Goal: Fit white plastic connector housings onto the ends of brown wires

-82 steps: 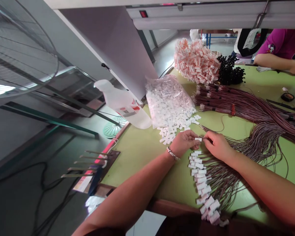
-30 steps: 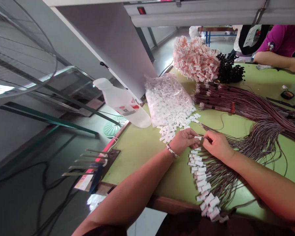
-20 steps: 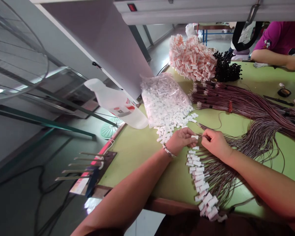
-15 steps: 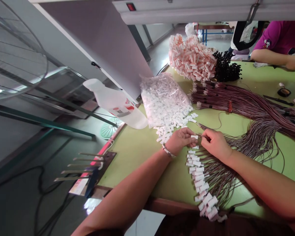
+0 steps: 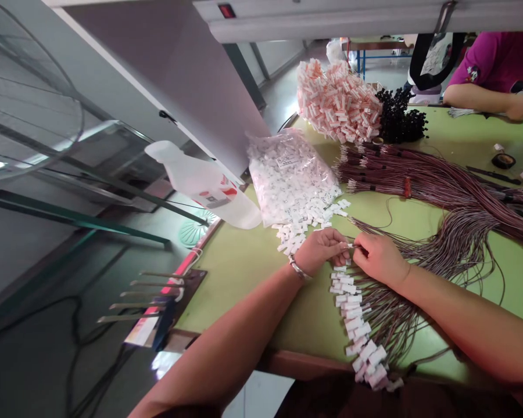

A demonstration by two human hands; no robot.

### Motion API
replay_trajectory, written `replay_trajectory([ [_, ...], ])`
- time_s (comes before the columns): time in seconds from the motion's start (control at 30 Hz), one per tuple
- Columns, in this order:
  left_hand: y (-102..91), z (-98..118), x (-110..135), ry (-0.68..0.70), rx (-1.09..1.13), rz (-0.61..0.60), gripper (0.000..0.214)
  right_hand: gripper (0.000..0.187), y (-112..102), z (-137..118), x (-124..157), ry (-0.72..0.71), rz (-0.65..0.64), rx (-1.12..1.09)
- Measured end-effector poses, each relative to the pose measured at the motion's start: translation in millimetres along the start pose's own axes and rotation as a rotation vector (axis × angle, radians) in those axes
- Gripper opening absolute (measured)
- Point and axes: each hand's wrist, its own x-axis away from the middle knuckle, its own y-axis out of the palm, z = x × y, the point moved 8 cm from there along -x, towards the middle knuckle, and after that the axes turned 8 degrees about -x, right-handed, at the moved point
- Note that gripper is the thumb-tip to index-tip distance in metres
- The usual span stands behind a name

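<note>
My left hand (image 5: 322, 252) pinches a small white plastic connector (image 5: 350, 245), which is mostly covered by my fingers. Right beside it, my right hand (image 5: 380, 255) is closed on the end of a thin brown wire, and the two hands nearly touch. Below them, a row of white connectors (image 5: 352, 313) fitted on brown wires (image 5: 401, 325) runs down to the table's front edge. Loose white connectors (image 5: 292, 237) lie just beyond my left hand, spilling from a clear plastic bag (image 5: 283, 174) full of them.
Bundles of brown wires (image 5: 444, 180) cover the right of the green table (image 5: 239, 273). Behind stand a heap of pinkish-white connectors (image 5: 340, 101) and black parts (image 5: 401, 116). A white plastic bottle (image 5: 204, 188) lies tilted at the left edge. A co-worker's arm (image 5: 483, 100) rests across the table.
My right hand has moved slightly left, closer to my left hand. The connector between them shows less now, turned and more hidden by my fingers.
</note>
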Motion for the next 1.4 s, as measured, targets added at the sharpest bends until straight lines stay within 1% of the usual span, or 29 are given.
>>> replay_trajectory([
  [0.13, 3.0, 0.5, -0.7, 0.012, -0.030, 0.021, 0.037, 0.009, 3.8, 1.5, -0.3, 0.036, -0.006, -0.015],
  [0.23, 3.3, 1.9, -0.6, 0.018, -0.065, 0.031, 0.035, 0.009, 1.6, 4.0, -0.1, 0.052, 0.011, -0.085],
  [0.3, 3.2, 3.2, 1.7, 0.005, -0.133, 0.024, 0.031, 0.009, -1.5, 8.9, -0.7, 0.080, 0.026, -0.214],
  [0.4, 3.8, 10.5, 10.6, 0.010, -0.373, -0.017, 0.021, 0.011, -3.9, 23.6, -2.4, 0.186, 0.059, -0.513],
  [0.43, 7.4, 15.8, 14.8, 0.049, -0.472, -0.073, 0.017, 0.013, -2.6, 29.6, -2.8, 0.239, 0.066, -0.611],
  [0.5, 20.9, 28.3, 26.5, 0.196, -0.647, -0.273, 0.014, 0.020, 3.4, 39.3, -2.8, 0.339, 0.054, -0.751],
  [0.53, 26.8, 33.6, 33.4, 0.275, -0.710, -0.380, 0.015, 0.022, 6.1, 42.2, -2.6, 0.372, 0.048, -0.783],
  [0.57, 28.1, 38.0, 38.4, 0.335, -0.761, -0.442, 0.015, 0.022, 7.8, 43.7, -2.5, 0.389, 0.047, -0.794],
  [0.6, 22.4, 42.3, 38.8, 0.364, -0.811, -0.414, 0.013, 0.021, 8.4, 44.1, -2.6, 0.391, 0.050, -0.792],
  [0.63, 9.6, 46.5, 34.5, 0.357, -0.867, -0.291, 0.012, 0.021, 8.3, 43.8, -2.6, 0.386, 0.055, -0.784],
  [0.67, -9.1, 50.7, 28.5, 0.321, -0.934, -0.091, 0.015, 0.021, 7.8, 43.5, -2.5, 0.383, 0.061, -0.774],
  [0.7, -29.7, 54.5, 24.4, 0.268, -1.012, 0.143, 0.018, 0.022, 7.3, 43.3, -2.2, 0.384, 0.065, -0.762],
  [0.73, -45.3, 56.3, 22.3, 0.215, -1.093, 0.329, 0.019, 0.023, 7.0, 43.2, -1.9, 0.386, 0.064, -0.751],
  [0.77, -52.5, 54.8, 19.4, 0.172, -1.172, 0.415, 0.021, 0.024, 6.9, 43.2, -1.6, 0.387, 0.060, -0.736],
  [0.8, -53.9, 50.8, 15.2, 0.140, -1.248, 0.429, 0.022, 0.024, 6.6, 43.2, -1.5, 0.385, 0.058, -0.716],
  [0.9, -48.2, 35.1, 4.3, 0.072, -1.398, 0.342, 0.029, 0.020, 7.1, 43.6, -1.7, 0.364, 0.056, -0.651],
  [0.97, -50.5, 31.6, 4.3, 0.038, -1.417, 0.366, 0.032, 0.016, 6.9, 44.2, -2.3, 0.350, 0.076, -0.613],
  [1.03, -54.5, 34.8, 7.9, 0.051, -1.370, 0.416, 0.031, 0.013, 5.9, 44.3, -3.0, 0.341, 0.103, -0.598],
  [1.1, -56.7, 41.0, 12.5, 0.105, -1.223, 0.451, 0.026, 0.010, 3.2, 42.6, -3.8, 0.330, 0.123, -0.576],
  [1.13, -57.5, 41.7, 14.2, 0.110, -1.089, 0.449, 0.023, 0.008, 0.8, 40.5, -4.1, 0.319, 0.131, -0.552],
  [1.2, -54.7, 34.5, 14.8, 0.052, -0.719, 0.393, 0.022, 0.007, -6.1, 33.5, -4.4, 0.275, 0.148, -0.478],
  [1.3, -34.3, 18.2, 12.0, -0.051, -0.185, 0.259, 0.028, 0.008, -17.3, 18.2, -3.4, 0.171, 0.166, -0.352],
  [1.4, -16.6, 6.9, 8.0, -0.115, 0.152, 0.200, 0.031, 0.010, -23.9, 6.5, -1.4, 0.080, 0.178, -0.265],
])
